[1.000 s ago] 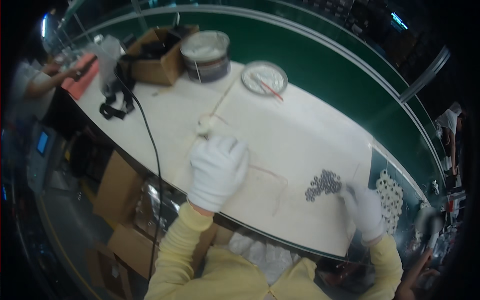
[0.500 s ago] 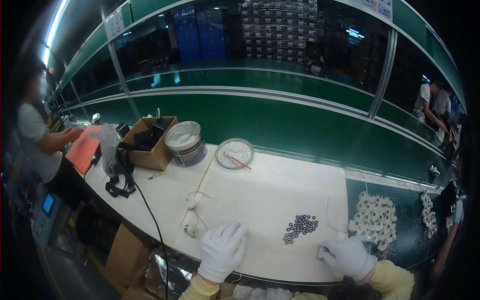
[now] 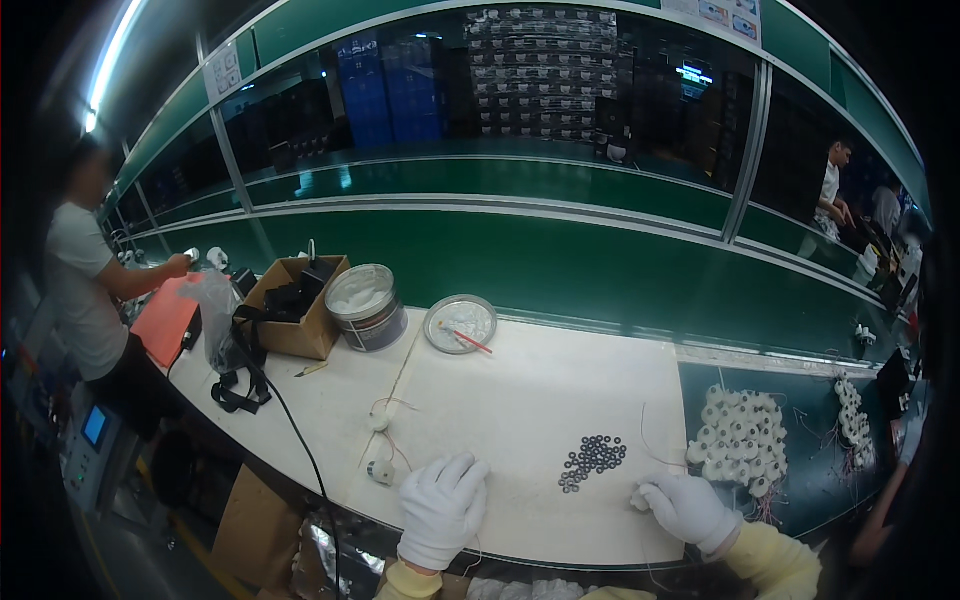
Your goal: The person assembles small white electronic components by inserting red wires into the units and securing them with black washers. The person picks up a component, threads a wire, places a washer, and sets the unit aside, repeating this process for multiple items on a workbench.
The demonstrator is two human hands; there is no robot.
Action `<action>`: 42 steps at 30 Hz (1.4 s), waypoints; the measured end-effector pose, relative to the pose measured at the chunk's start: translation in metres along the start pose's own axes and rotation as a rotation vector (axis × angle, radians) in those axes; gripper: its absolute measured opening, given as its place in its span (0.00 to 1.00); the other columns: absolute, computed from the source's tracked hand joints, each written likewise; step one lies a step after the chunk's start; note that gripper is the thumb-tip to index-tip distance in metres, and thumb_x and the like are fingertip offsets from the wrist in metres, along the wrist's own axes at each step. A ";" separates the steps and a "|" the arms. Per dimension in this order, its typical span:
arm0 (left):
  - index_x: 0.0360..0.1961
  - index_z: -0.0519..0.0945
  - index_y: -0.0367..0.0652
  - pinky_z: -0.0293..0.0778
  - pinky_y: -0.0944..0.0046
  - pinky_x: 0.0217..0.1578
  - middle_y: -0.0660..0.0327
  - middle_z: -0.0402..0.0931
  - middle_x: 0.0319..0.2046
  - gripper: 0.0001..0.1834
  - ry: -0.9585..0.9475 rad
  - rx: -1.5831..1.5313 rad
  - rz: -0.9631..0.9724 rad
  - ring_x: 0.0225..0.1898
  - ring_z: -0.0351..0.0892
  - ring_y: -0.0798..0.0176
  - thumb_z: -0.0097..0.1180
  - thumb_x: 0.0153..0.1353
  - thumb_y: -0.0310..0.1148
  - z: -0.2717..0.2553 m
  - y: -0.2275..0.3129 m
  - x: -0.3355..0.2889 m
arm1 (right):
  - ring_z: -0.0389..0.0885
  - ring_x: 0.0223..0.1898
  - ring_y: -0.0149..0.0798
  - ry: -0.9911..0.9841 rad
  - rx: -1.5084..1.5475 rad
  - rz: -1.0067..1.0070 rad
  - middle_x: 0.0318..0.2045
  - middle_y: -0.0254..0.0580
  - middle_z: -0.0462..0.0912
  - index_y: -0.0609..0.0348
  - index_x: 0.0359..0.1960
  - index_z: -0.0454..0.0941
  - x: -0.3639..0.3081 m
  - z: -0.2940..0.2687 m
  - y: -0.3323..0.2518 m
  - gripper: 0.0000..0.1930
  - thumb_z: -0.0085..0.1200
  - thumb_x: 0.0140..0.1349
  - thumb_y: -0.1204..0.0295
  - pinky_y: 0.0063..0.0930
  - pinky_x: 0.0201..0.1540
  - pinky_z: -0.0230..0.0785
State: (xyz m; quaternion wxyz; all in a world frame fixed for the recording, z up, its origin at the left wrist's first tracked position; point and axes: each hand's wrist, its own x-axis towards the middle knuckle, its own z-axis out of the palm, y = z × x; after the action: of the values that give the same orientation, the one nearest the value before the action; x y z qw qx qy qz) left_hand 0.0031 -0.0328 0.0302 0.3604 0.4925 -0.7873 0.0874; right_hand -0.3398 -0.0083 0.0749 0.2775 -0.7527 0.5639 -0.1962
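My left hand point(image 3: 443, 510), in a white glove, lies palm down near the table's front edge, fingers stretched forward. Whatever may be beneath its palm is hidden; a thin wire shows below the wrist. Beside it on the left are a small white motor-like part point(image 3: 380, 472) with wires and a similar round part point(image 3: 378, 421). My right hand point(image 3: 690, 508), also gloved, is closed with thumb and fingers pinched at the table; what they hold is too small to make out. Between the hands, nearer the right, lies a cluster of small dark rings point(image 3: 592, 460).
A shallow metal dish point(image 3: 460, 325) holds white paste and a red stick. Left of it stand a paste tub point(image 3: 368, 320), a cardboard box point(image 3: 310, 338) and a black cable point(image 3: 290, 415). Many white parts point(image 3: 740, 440) cover the green surface at right. A co-worker point(image 3: 85, 270) stands far left.
The view has shifted slightly, so the table's things sit a little lower and further left. Both my hands keep nearly the same place. The co-worker at left has raised a hand to a white part.
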 end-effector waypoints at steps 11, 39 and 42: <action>0.42 0.84 0.43 0.76 0.54 0.33 0.58 0.83 0.39 0.14 0.017 -0.005 0.020 0.37 0.83 0.52 0.65 0.51 0.27 0.000 -0.002 -0.002 | 0.88 0.35 0.51 0.100 -0.227 0.052 0.33 0.50 0.88 0.62 0.51 0.81 -0.008 0.008 0.010 0.12 0.50 0.72 0.71 0.40 0.38 0.80; 0.50 0.83 0.44 0.73 0.52 0.42 0.62 0.81 0.36 0.19 0.043 0.148 -0.283 0.41 0.80 0.54 0.66 0.57 0.37 0.009 -0.003 -0.017 | 0.77 0.29 0.47 0.140 -0.815 -0.154 0.32 0.36 0.79 0.52 0.59 0.75 -0.023 0.016 -0.005 0.30 0.65 0.56 0.55 0.50 0.43 0.60; 0.51 0.83 0.44 0.73 0.51 0.42 0.61 0.81 0.38 0.20 0.050 0.152 -0.278 0.43 0.80 0.53 0.66 0.57 0.38 0.006 -0.003 -0.015 | 0.77 0.29 0.48 0.122 -0.835 -0.084 0.29 0.37 0.78 0.51 0.61 0.74 -0.024 0.020 0.002 0.31 0.64 0.58 0.54 0.50 0.42 0.59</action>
State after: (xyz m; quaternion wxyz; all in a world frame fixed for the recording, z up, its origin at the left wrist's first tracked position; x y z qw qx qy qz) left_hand 0.0060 -0.0269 0.0156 0.3504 0.6203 -0.6934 0.1080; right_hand -0.3355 0.0179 0.0585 -0.0937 -0.8097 0.5792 -0.0062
